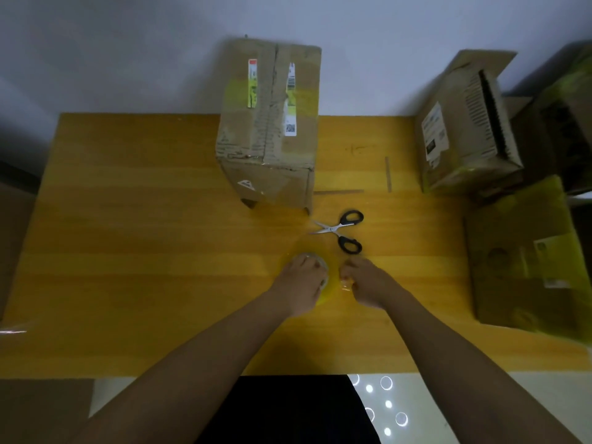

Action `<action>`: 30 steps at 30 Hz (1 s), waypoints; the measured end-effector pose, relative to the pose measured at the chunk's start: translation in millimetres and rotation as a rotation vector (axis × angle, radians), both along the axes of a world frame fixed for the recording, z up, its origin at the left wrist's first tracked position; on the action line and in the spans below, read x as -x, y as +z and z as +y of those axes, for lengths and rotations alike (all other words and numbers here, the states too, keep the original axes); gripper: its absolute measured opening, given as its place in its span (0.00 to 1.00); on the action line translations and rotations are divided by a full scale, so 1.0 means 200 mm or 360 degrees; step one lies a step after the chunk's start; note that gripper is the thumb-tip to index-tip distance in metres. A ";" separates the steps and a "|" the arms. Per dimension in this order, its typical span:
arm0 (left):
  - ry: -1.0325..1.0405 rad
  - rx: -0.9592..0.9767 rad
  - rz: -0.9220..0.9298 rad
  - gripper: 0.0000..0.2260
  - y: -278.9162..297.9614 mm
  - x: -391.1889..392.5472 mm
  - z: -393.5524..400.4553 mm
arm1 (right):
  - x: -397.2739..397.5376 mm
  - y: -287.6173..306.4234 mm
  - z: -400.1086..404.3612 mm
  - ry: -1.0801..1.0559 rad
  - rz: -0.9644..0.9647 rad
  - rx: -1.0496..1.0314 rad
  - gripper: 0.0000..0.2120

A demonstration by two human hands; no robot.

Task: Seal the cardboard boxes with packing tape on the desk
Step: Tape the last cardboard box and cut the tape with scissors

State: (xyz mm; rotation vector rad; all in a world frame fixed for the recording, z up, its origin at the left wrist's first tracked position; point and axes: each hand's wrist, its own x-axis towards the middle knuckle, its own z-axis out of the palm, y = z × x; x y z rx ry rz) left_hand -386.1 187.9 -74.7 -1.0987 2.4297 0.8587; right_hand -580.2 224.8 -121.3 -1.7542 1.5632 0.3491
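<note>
on desk (pixel 128 251), left hand (pixel 301 283) grips flat-lying tape roll (pixel 323 283).

No text can be read anywhere; the printing is too small and blurred. The tall cardboard box (pixel 269 123) at the middle of the desk carries two narrow label strips on its top: the left strip (pixel 252 83) has a red end, the right strip (pixel 291 100) shows a barcode and, lower down, a square code. A white triangular sticker (pixel 246 184) sits on its near face. The open box (pixel 464 136) at the right bears a white shipping label (pixel 434 134) with illegible lines.
</note>
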 end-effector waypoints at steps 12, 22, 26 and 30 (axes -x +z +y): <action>-0.0499 0.0177 -0.0350 0.20 -0.02 -0.01 0.02 | 0.06 0.21 -0.03 -0.0220 -0.0085 0.0140 0.02; 0.0346 -0.0817 0.0287 0.12 0.28 -0.19 -0.13 | 0.05 0.51 -0.21 -0.0019 0.0183 0.0723 0.10; 0.0408 -0.0904 0.0340 0.06 0.45 -0.25 -0.20 | 0.01 0.68 -0.29 -0.0011 -0.0117 0.1006 0.01; 0.0355 -0.0792 0.0413 0.10 0.58 -0.32 -0.24 | -0.07 0.94 -0.39 -0.0099 -0.0222 0.0619 0.01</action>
